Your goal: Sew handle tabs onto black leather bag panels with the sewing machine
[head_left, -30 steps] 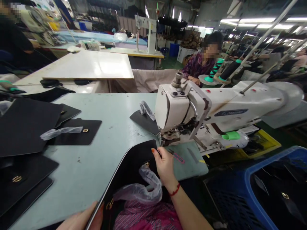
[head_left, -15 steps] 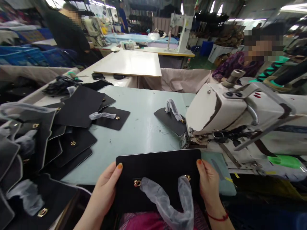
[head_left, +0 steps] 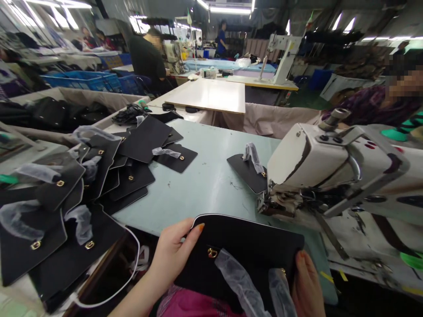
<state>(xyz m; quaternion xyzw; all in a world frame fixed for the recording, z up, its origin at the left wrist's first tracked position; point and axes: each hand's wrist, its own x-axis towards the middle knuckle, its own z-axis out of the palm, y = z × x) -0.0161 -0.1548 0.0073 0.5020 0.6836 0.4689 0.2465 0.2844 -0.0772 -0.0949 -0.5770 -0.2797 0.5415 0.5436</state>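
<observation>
Tabletop (head_left: 208, 189) extends beyond the held panel (head_left: 257, 248), strip lights (head_left: 230, 10) above.

Dressed in bright magenta cloth (head_left: 190, 304) low at the front, with finely checked, dark-and-pale woven fabric (head_left: 224, 304) beside it. Bare along the left forearm (head_left: 140, 288) and left hand (head_left: 172, 248). Painted orange on the small, rounded left thumbnail (head_left: 201, 227), orange-tinted at the right thumbnail (head_left: 302, 254).

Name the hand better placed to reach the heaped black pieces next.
Probably left: the left hand is nearer the heaped black pieces; the right hand is farther off, toward the sewing machine. Both grip the black panel, so the left would first let go.
</observation>
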